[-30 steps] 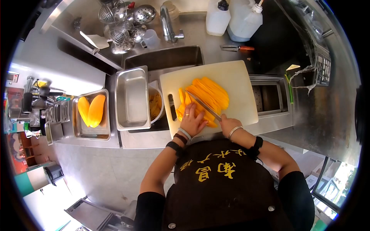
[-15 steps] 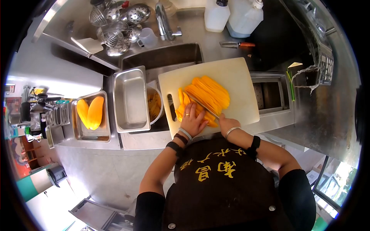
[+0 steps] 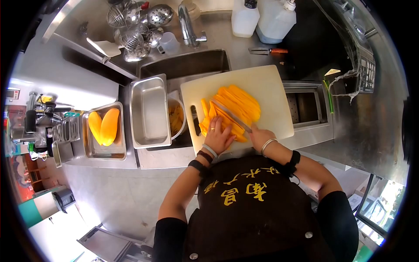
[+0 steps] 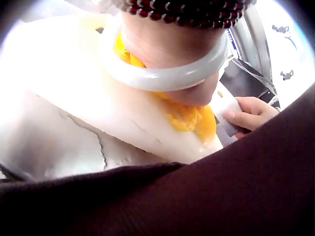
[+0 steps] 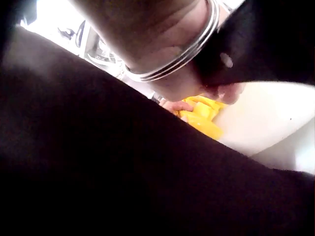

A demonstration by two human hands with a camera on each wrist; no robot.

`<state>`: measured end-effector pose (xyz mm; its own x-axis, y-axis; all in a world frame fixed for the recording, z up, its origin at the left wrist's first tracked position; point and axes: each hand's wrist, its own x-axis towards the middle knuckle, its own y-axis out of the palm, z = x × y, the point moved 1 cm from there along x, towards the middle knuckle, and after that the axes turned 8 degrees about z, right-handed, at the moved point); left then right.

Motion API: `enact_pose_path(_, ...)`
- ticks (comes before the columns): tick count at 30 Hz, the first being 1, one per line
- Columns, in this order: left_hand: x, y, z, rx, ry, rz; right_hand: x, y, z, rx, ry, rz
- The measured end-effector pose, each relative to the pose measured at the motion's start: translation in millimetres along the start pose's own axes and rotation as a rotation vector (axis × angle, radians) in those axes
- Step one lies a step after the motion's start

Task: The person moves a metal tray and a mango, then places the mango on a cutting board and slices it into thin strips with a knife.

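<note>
Orange-yellow strips (image 3: 240, 102) lie fanned in a pile on a white cutting board (image 3: 273, 87). My right hand (image 3: 261, 138) grips the handle of a knife (image 3: 233, 116), whose blade lies slanted across the strips. My left hand (image 3: 218, 139) rests on the lower left part of the pile, fingers extended and spread beside the blade. In the left wrist view the right hand (image 4: 252, 115) shows by the blade (image 4: 226, 109), with yellow pieces (image 4: 189, 118) under the left hand (image 4: 172, 64). The right wrist view is mostly covered by dark cloth.
Left of the board stand an empty metal pan (image 3: 149, 111), a round container (image 3: 176, 118) with yellow pieces and a tray (image 3: 121, 153) holding two whole yellow fruits (image 3: 109, 126). Behind are a sink (image 3: 187, 63), faucet (image 3: 186, 26), jugs (image 3: 244, 19) and an orange-handled tool (image 3: 278, 50).
The knife blade has tilted, so more of its flat side shows, and the right hand has shifted slightly to the right. The left hand stays in place on the strips.
</note>
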<state>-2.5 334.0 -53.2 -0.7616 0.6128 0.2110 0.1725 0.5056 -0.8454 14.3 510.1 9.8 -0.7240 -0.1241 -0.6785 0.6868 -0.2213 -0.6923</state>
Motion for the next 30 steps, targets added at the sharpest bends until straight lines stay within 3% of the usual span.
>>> enact_pose_path(7,1.6,0.8,-1.4,-0.006,-0.022,-0.005,-8.8,12.1,-3.0,-0.055,-0.035,0.007)
enact_pose_path(18,3.4,2.6,-2.0,0.005,-0.038,0.005,11.1,25.9,-0.6,-0.055,0.089,0.014)
enact_pose_path(24,4.6,-4.3,0.4,-0.031,-0.029,0.015,22.1,24.1,-2.6,-0.06,0.016,0.023)
enact_pose_path(27,2.8,-9.9,12.0,0.082,-0.15,-0.131,13.9,10.4,-4.7,-0.065,-0.116,0.058)
enact_pose_path(29,7.2,-11.8,28.3,0.022,-0.43,-0.28,11.4,13.5,-8.9,-0.007,-0.086,0.016)
enact_pose_path(30,11.6,-13.3,33.8,0.025,-0.462,-0.309,10.1,14.9,-9.8,0.049,-0.06,-0.021)
